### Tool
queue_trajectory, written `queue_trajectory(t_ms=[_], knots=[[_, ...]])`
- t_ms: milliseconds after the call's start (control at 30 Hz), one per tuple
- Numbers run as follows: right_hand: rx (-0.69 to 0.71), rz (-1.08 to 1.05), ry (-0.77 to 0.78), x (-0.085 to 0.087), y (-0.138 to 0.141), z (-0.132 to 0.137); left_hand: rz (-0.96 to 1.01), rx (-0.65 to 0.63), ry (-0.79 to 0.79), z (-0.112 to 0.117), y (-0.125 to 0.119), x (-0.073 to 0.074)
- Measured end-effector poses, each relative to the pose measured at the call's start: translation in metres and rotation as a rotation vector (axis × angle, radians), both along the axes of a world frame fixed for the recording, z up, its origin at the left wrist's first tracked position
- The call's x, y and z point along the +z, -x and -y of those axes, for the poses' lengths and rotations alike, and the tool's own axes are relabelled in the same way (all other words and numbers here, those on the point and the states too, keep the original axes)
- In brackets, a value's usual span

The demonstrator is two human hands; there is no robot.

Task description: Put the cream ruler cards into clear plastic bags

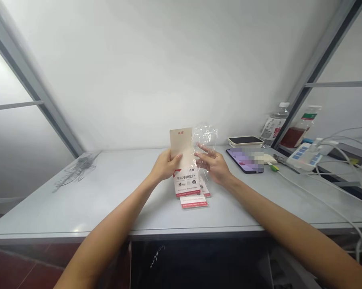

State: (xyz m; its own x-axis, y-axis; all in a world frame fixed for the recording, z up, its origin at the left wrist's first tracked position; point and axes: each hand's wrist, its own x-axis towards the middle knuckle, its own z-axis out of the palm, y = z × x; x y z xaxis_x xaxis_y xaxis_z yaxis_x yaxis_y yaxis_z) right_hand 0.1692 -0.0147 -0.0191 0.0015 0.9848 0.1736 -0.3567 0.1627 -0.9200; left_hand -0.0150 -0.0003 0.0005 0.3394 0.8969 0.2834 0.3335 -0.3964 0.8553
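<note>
In the left hand (165, 165), a beige card (179, 144) is showing small red print, while just below the hands a white packet (186, 182) is showing a red band. Past the right hand (213, 165), a black-edged phone (245, 159) is glowing with purple-blue squares.

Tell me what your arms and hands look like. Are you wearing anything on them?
Nothing covers them that I can see. The left forearm and right forearm are bare, with no sleeves, cables or markings. The left grip and right grip are bare hands without gloves. No watch or bracelet shows on either wrist.
</note>
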Motion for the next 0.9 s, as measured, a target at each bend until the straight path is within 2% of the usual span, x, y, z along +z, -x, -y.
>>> queue_trajectory(t_ms=[167, 333, 533, 700, 900], knots=[[0.077, -0.02, 0.031, 0.0019, 0.0015, 0.0018, -0.004, -0.117, 0.03, -0.0004, 0.0016, -0.0024], [0.133, -0.058, 0.065, 0.0031, 0.0005, -0.0011, -0.051, -0.138, 0.064, 0.0046, 0.0008, 0.0014], [0.012, -0.154, 0.05, 0.0015, -0.0006, -0.0052, -0.058, -0.076, 0.066, 0.006, 0.0001, 0.0054], [-0.015, -0.147, 0.059, -0.0011, 0.0016, -0.0048, -0.069, -0.04, 0.042, 0.0063, 0.0003, 0.0052], [0.012, -0.117, 0.09, -0.0017, 0.0023, -0.0036, -0.032, -0.135, 0.05, 0.0075, 0.003, 0.0042]])
